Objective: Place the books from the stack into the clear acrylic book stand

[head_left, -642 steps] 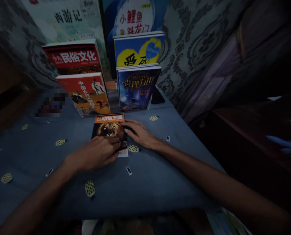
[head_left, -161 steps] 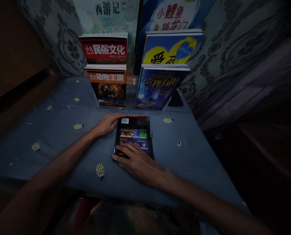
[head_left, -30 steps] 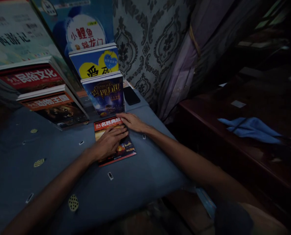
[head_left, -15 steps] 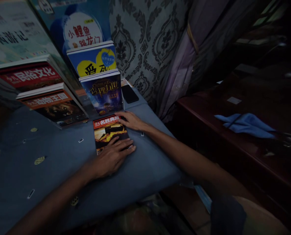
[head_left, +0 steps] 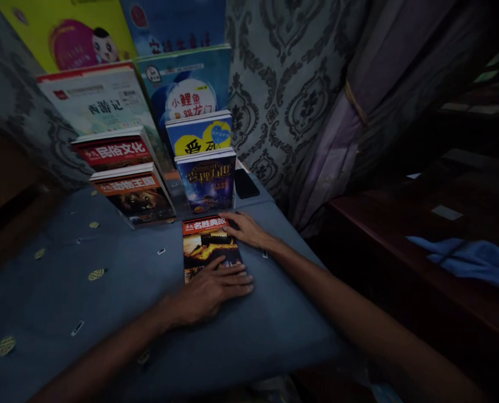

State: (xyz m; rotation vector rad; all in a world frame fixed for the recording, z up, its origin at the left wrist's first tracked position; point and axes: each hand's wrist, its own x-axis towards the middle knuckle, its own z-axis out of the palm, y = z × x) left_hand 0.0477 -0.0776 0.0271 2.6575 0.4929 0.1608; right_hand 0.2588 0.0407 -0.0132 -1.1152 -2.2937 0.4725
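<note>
A book with a red title band and a Great Wall picture (head_left: pixel 205 246) lies flat on the blue cloth. Across its lower edge rests my left hand (head_left: pixel 218 288), fingers stretched out flat and covering the bottom of the cover. My right hand (head_left: pixel 249 230) touches the upper right corner with its fingers extended. Just behind stands a dark blue book (head_left: pixel 205 182), in front of a blue and yellow book (head_left: pixel 199 134). To the left, a book with a lion cover (head_left: pixel 135 196) stands before a red-banded book (head_left: pixel 117 151).
Taller picture books (head_left: pixel 190 84) rise at the back against a patterned curtain (head_left: pixel 274 78). A black phone (head_left: pixel 246 184) lies right of the dark blue book. The cloth-covered table (head_left: pixel 119 308) ends at the right; beyond is a dark red surface (head_left: pixel 383 224) with a blue cloth (head_left: pixel 467 257).
The view has tilted up and turned left, so more of the tall rear books shows. Both hands stay on the book, which looks unmoved on the table.
</note>
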